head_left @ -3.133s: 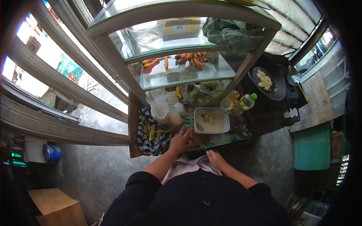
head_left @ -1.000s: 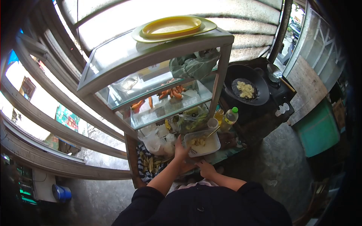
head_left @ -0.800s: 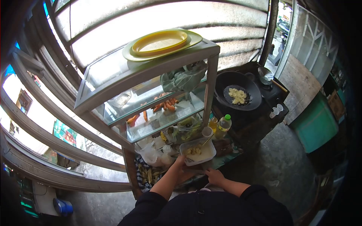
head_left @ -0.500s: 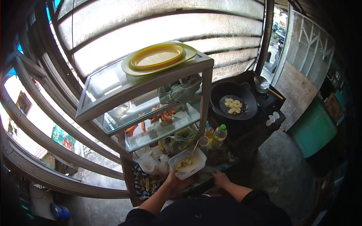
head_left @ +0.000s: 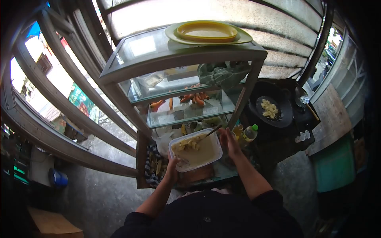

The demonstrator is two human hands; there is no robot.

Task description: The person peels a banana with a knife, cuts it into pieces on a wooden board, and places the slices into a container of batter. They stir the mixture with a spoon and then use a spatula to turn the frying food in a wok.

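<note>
A white rectangular plastic tub point(head_left: 216, 158) of pale batter is tilted in front of me, with yellowish lumps point(head_left: 188, 144) at its left side. My left hand point(head_left: 172, 167) is closed on the tub's lower left edge. From the batter, the handle of a spoon or similar utensil point(head_left: 212, 131) slants up to the right. Close beside the tub's right edge is my right hand point(head_left: 230, 143), fingers extended upward near the end of that handle.
A glass display case point(head_left: 182, 57) stands ahead, orange-brown pieces point(head_left: 195, 98) on its shelf and a yellow tray point(head_left: 206, 32) on top. To the right, a black wok point(head_left: 279, 117) holds frying lumps point(head_left: 270, 108). A green-capped bottle point(head_left: 249, 135) stands behind my right hand.
The tub is raised closer to me and turned, showing more batter. My right hand has moved up from the counter edge to the tub's right side. The view has swung left.
</note>
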